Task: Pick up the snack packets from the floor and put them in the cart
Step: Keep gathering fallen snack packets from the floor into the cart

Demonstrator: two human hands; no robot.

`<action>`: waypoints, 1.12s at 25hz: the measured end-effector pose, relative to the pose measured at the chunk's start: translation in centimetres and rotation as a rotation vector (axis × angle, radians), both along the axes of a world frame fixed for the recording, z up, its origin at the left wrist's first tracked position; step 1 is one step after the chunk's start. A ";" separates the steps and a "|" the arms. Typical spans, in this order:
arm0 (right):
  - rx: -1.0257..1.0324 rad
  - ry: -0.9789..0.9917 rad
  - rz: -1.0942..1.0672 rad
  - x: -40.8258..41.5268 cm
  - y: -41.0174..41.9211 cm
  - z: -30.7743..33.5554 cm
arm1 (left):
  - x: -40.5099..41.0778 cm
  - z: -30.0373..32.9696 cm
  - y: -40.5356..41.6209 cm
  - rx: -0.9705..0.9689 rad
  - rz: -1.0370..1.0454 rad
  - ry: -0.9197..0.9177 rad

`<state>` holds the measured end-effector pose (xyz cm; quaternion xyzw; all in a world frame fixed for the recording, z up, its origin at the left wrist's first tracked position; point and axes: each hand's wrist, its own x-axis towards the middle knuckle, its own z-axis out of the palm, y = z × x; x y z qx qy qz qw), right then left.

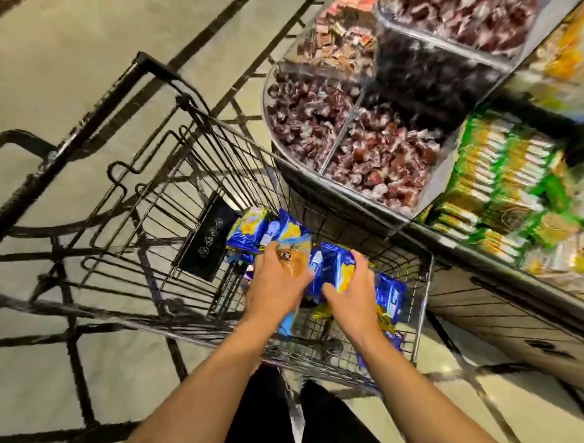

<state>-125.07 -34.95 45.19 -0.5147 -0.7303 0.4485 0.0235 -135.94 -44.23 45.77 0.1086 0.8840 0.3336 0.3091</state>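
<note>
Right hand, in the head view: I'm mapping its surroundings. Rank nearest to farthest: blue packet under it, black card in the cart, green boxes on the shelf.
From the right hand:
1. Blue packet, in its grip.
2. Black card, left, inside the cart.
3. Green boxes, upper right.

**Materials and finishes around a shopping cart**

The cart (171, 189) is thin dark metal wire with a dull sheen. The snack packets (250, 233) inside are glossy blue and yellow plastic film, crinkled and catching light. The left hand (274, 284) grips a clear, shiny plastic wrapper. The floor (73, 61) is smooth, pale polished tile with dark inlaid lines. The candy bins (353, 100) have clear plastic walls. The boxes (497, 170) look like glossy printed card.
</note>
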 end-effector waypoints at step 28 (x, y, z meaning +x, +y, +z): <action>0.008 -0.387 -0.081 -5.6 6.3 -13.8 | -4.3 -15.4 11.6 -0.360 -0.221 0.192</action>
